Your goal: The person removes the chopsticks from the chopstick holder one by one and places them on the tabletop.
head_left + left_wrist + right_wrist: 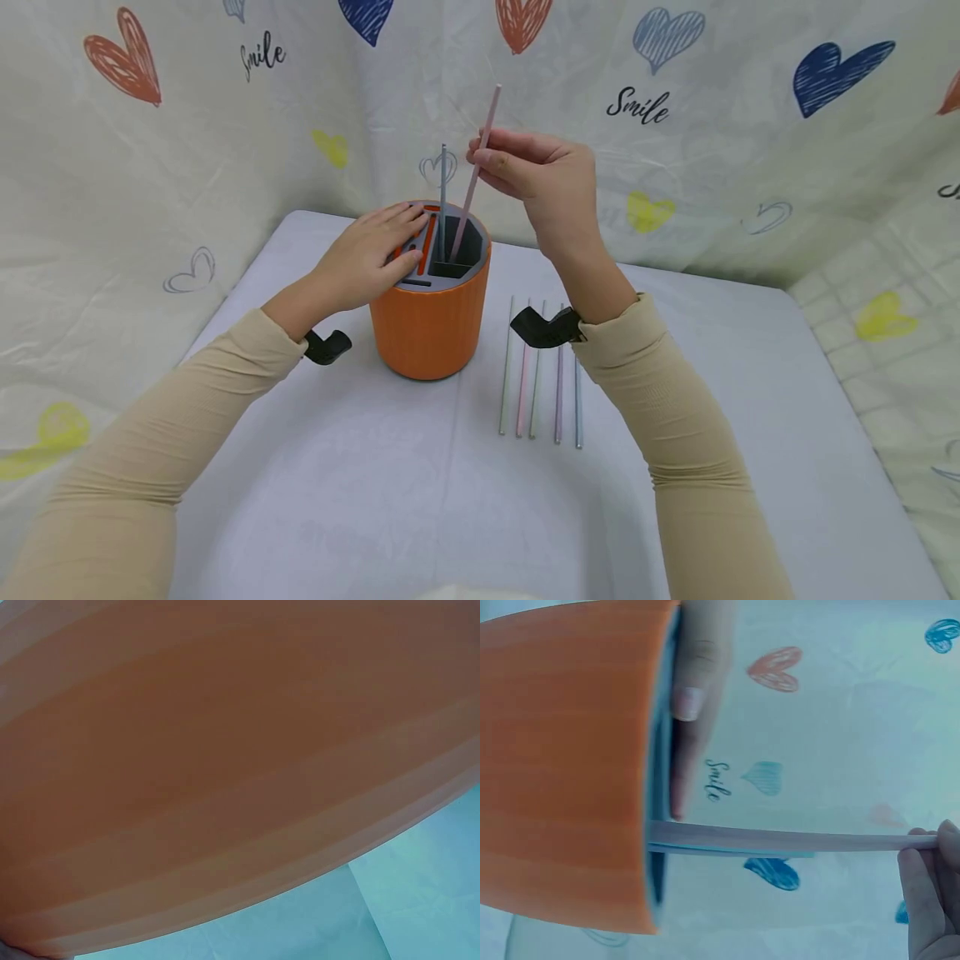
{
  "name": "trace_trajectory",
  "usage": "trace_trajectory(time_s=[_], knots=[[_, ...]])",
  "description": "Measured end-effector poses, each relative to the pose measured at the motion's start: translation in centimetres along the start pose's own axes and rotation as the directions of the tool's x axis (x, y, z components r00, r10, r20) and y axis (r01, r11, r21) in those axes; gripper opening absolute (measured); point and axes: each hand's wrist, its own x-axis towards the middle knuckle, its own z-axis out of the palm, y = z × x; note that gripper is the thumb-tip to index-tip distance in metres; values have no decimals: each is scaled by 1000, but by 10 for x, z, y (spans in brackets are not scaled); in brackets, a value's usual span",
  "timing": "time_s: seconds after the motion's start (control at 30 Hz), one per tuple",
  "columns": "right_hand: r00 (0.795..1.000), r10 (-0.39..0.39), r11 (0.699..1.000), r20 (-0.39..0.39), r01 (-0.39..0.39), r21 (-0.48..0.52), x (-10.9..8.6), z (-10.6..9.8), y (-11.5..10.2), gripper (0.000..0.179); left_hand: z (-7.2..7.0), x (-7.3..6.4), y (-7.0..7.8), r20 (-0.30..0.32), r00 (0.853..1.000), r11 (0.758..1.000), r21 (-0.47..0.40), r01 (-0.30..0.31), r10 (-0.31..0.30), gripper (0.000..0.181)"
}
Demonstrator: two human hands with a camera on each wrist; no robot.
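An orange round holder (427, 333) with a grey slotted top stands on the table. My left hand (367, 254) rests on that top, fingers extended over the slots at its left side. Between thumb and fingers, my right hand (543, 179) pinches a pink straw (467, 204) near its upper part. The straw leans, its lower end inside the large compartment. Beside it a blue straw (443, 183) stands in the same compartment. In the right wrist view, the pink straw (780, 838) runs from the holder's mouth to my fingertips. Only the holder's orange wall (240, 750) fills most of the left wrist view.
Several straws in green, pink, purple and blue lie side by side right of the holder, among them a green straw (506, 375) and a blue straw (578, 408). A white cloth covers the table (360, 500). Behind hangs a heart-printed curtain (570, 67).
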Motion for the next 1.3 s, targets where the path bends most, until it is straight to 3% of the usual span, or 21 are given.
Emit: trace_trajectory(time_s=[0.3,0.5,0.63,0.8,1.0,1.13,1.3], knots=[[992,-124,985,-22,126,115,-12,-8,-45,22,1,-1,-1,3,1000,1000,7,-5,5,56],[972,-230,952,-54,236,197,-23,-17,-72,26,0,-1,-2,4,1000,1000,6,-21,20,56],[970,-232,934,-77,244,261,-27,-31,-84,28,1,-1,-2,4,1000,1000,3,-16,16,56],[984,-137,943,-110,164,288,-30,-57,-82,27,1,-1,-1,4,1000,1000,2,-11,11,56],[989,53,957,-136,-11,291,-32,-97,-58,24,1,0,-1,5,1000,1000,5,1,-1,56],[974,195,955,-117,-161,249,-32,-120,-39,21,0,1,0,5,1000,1000,4,-1,1,57],[928,356,932,-113,-345,109,-30,-146,-18,17,0,1,0,0,1000,1000,6,2,-2,56]])
